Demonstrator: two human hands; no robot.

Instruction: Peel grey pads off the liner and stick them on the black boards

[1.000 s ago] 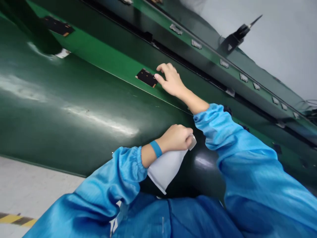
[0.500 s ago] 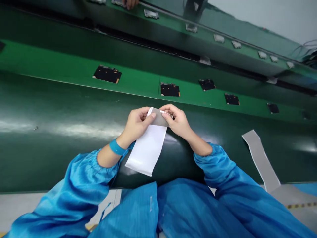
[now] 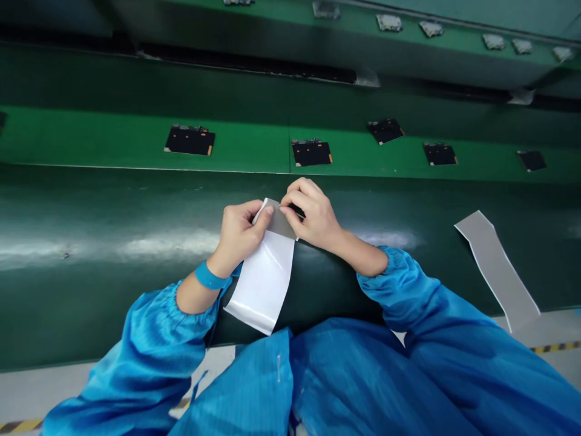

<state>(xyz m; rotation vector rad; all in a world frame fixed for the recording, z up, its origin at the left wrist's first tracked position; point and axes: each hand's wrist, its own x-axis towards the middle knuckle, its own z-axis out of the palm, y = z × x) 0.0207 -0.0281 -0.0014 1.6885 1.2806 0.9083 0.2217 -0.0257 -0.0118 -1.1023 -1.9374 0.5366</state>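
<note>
My left hand is closed on a white sheet, its thumb pressed on the grey band across the top. The lower part of the sheet hangs toward me and curls at its bottom edge. At the upper right of the grey band, my right hand is in a pinch, thumb against forefinger. What lies between those fingertips is too small to make out. A blue strap circles my left wrist.
Black circuit boards lie spaced along the bright green strip beyond my hands. A long grey strip with white edges lies at the right, over the bench's front edge. Small pale parts sit on the far ledge.
My right hand has turned and lifted from lying flat on the grey band to a pinch at its upper edge. The sheet has shifted slightly left with my left hand. The view has tilted.
</note>
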